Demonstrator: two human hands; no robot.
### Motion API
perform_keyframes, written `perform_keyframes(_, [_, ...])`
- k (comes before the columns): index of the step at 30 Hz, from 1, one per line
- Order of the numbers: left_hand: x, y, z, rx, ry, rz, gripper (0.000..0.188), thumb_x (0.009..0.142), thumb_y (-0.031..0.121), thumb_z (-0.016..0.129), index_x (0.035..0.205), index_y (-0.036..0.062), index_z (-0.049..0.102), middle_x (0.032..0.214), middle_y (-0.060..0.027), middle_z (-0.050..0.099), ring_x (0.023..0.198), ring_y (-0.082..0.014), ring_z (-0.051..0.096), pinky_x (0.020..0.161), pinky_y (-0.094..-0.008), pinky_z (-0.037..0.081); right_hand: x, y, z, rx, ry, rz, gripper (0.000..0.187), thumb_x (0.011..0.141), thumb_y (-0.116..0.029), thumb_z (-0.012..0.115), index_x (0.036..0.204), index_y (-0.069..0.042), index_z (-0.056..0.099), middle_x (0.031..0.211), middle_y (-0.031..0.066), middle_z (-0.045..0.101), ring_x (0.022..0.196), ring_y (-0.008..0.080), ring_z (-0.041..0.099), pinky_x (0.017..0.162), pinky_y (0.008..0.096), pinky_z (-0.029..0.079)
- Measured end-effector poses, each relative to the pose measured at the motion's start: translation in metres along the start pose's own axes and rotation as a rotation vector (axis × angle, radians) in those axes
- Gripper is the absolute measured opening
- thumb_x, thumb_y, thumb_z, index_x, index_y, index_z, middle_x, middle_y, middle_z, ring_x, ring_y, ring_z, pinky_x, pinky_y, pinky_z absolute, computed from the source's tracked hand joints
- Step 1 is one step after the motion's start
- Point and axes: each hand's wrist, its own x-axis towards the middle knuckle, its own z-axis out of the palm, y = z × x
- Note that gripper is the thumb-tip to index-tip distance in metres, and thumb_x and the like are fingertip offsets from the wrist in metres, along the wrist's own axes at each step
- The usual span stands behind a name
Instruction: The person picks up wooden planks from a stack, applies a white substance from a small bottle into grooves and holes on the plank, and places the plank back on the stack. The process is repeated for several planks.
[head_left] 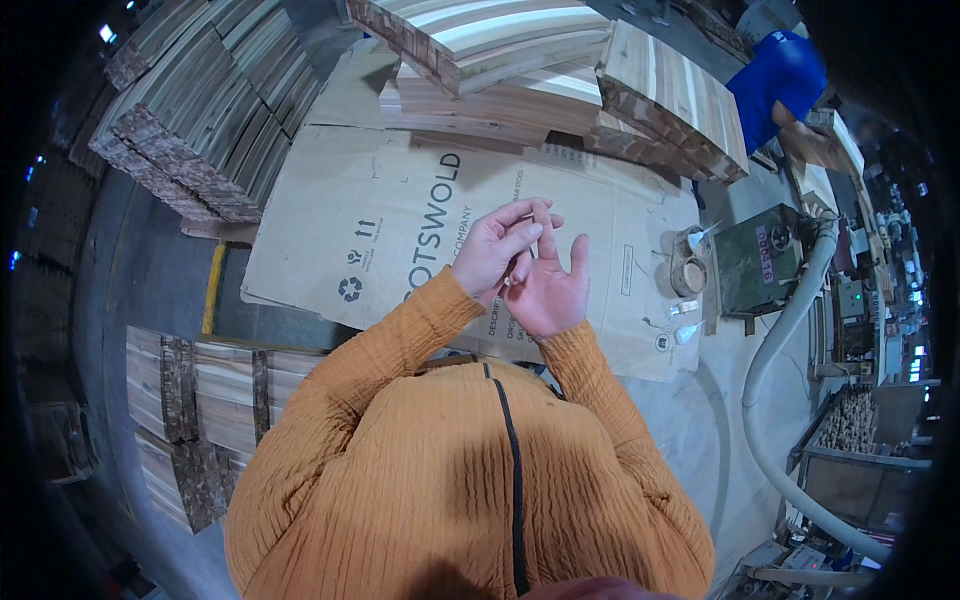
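Both my hands meet over a flat brown cardboard sheet with dark printing. My left hand is closed, its thumb and fingers pinching fingers of the other hand. My right hand has its palm turned up, with thumb and one finger stretched out; some of its fingers are partly hidden behind the left. No tool or piece of wood shows in either hand. Beyond them, striped wooden panels lie stacked on the cardboard's far side.
Round tubs and small packets sit at the cardboard's right edge. Wood stacks stand at far left and near left. A person in blue bends at far right. A grey hose curves past a green machine.
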Motion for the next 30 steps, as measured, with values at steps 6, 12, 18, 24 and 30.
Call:
perform_keyframes(6, [-0.002, -0.006, 0.004, -0.008, 0.098, -0.009, 0.029, 0.094, 0.012, 0.047, 0.12, 0.0001, 0.048, 0.099, -0.0103, 0.061, 0.044, -0.0033, 0.042, 0.04, -0.016, 0.035, 0.002, -0.005, -0.021, 0.029, -0.113, 0.064, 0.068, 0.086, -0.067, 0.025, 0.134, -0.023, 0.043, 0.075, 0.0065, 0.057, 0.085, 0.0199, 0.049, 0.09, 0.0364, 0.033])
perform_keyframes(12, [0.001, -0.019, -0.002, -0.066, 0.221, 0.07, 0.026, 0.097, 0.027, 0.041, 0.096, 0.0044, 0.053, 0.077, -0.0025, 0.056, 0.041, -0.0033, 0.032, 0.037, -0.018, 0.026, 0.004, 0.011, -0.028, -0.363, -0.059, -0.014, 0.068, 0.092, -0.057, 0.018, 0.144, -0.013, 0.021, 0.149, 0.0024, 0.019, 0.13, 0.0188, 0.028, 0.107, 0.0348, 0.019])
perform_keyframes(18, [0.004, -0.005, -0.012, -0.091, 0.067, -0.093, 0.027, 0.096, 0.031, 0.042, 0.09, 0.0073, 0.052, 0.075, -0.0032, 0.057, 0.043, -0.0055, 0.038, 0.039, -0.0171, 0.029, 0.005, 0.011, -0.035, -0.541, -0.121, -0.117, 0.059, 0.095, -0.045, 0.03, 0.143, -0.011, 0.02, 0.144, 0.0037, 0.025, 0.128, 0.0182, 0.029, 0.105, 0.0352, 0.022])
perform_keyframes(24, [0.08, 0.017, -0.087, -0.035, 0.339, -0.041, 0.029, 0.087, 0.038, 0.056, 0.098, 0.0121, 0.049, 0.086, -0.0018, 0.057, 0.066, -0.0122, 0.052, 0.06, -0.03, 0.045, -0.002, -0.003, -0.058, -0.591, 0.389, -0.264, 0.009, 0.084, -0.005, 0.059, 0.094, -0.003, 0.058, 0.09, 0.006, 0.06, 0.086, 0.0154, 0.055, 0.076, 0.0284, 0.046])
perform_keyframes(30, [0.137, 0.089, -0.119, -0.157, 0.667, 0.055, 0.097, 0.069, 0.057, 0.067, 0.139, 0.0177, 0.013, 0.131, -0.0153, 0.031, 0.105, -0.0347, 0.043, 0.083, -0.0529, 0.04, -0.029, -0.017, -0.08, -0.488, 0.355, -0.344, 0.008, 0.085, -0.004, 0.058, 0.09, 0.002, 0.056, 0.085, 0.01, 0.059, 0.077, 0.0165, 0.056, 0.074, 0.0287, 0.048])
